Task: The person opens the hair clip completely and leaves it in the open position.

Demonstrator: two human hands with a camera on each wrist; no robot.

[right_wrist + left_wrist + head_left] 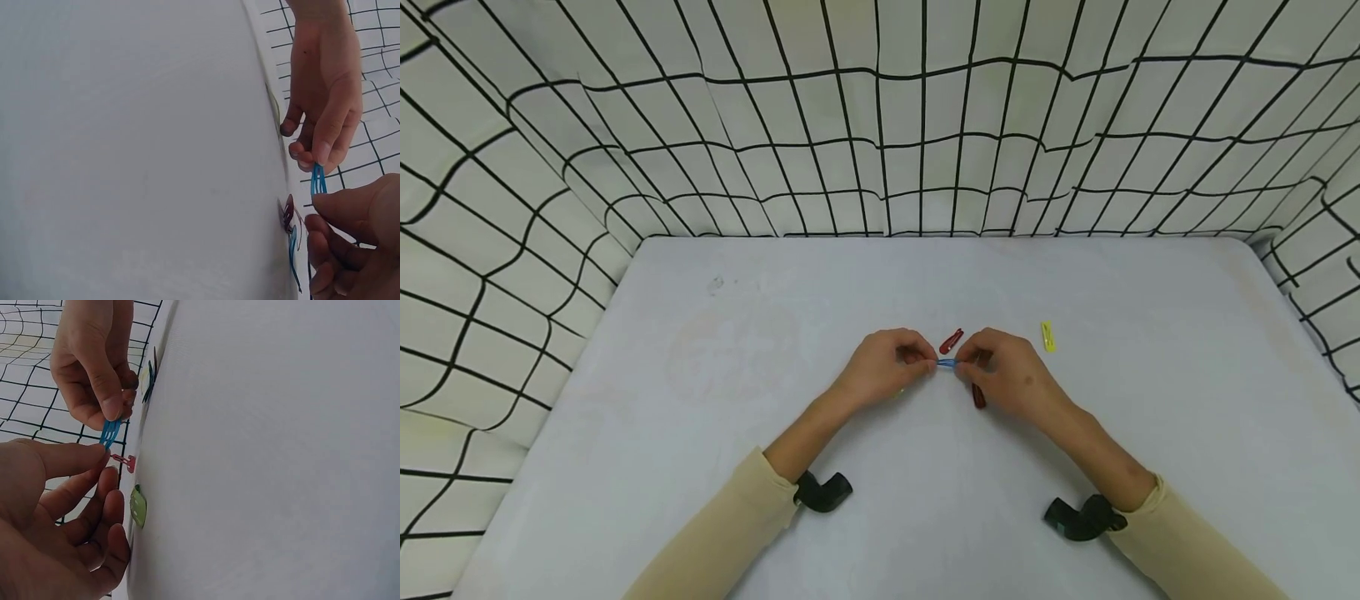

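A blue snap hair clip (946,363) is held up between both hands above the table. The thumb and fingertips of my left hand (883,367) pinch its left end. At the other end, my right hand (1011,375) pinches it the same way. Both wrist views show the slim loops of the blue clip (110,432) spanning the gap between the fingertips. Just beyond the hands lies a red hair clip (951,341). A dark red clip (979,397) is partly covered by the right hand. Under the left hand, a green clip (138,506) rests on the table.
A yellow hair clip (1048,336) lies to the right of the hands. Near the right hand, another blue clip (294,259) lies on the white table (737,333). Black-lined white netting (895,108) surrounds the back and sides. Dark wrist mounts (823,492) stick out from both cuffs.
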